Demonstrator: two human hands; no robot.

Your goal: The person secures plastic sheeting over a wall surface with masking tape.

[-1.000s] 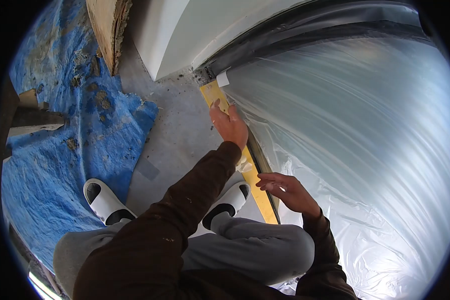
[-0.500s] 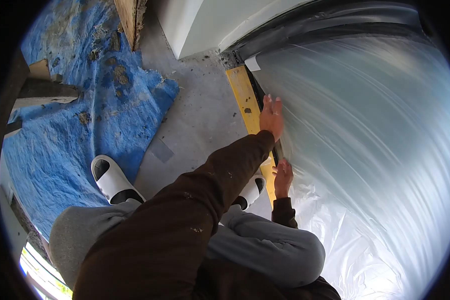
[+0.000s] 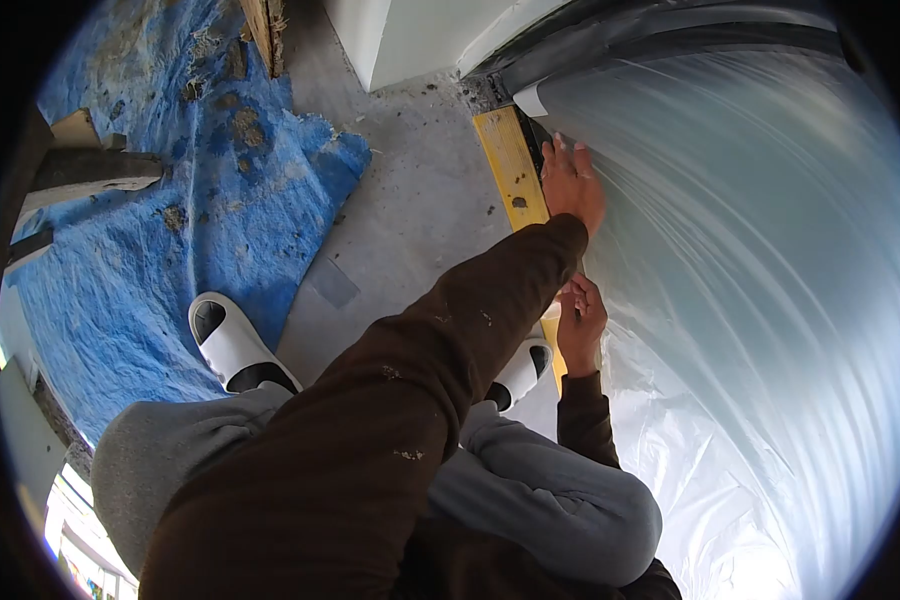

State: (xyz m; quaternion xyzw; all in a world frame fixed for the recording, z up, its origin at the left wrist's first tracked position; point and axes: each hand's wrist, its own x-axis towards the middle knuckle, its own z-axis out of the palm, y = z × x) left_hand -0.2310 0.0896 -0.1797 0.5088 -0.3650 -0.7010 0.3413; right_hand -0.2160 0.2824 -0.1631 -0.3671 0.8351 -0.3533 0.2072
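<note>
Left hand (image 3: 574,188), grip open, fingers extended at edge of plastic sheet (image 3: 740,230), beside yellow board (image 3: 510,158). Right hand (image 3: 582,325) nearer knee (image 3: 620,525), by same edge, fingers bent; cannot tell whether grip is closed.

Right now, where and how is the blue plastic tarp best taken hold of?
Probably pinch the blue plastic tarp at its ragged corner, coming from the grey floor side: that corner juts out over the floor with exposed edges, whereas a white slide sandal rests on the tarp lower in the view.
</note>
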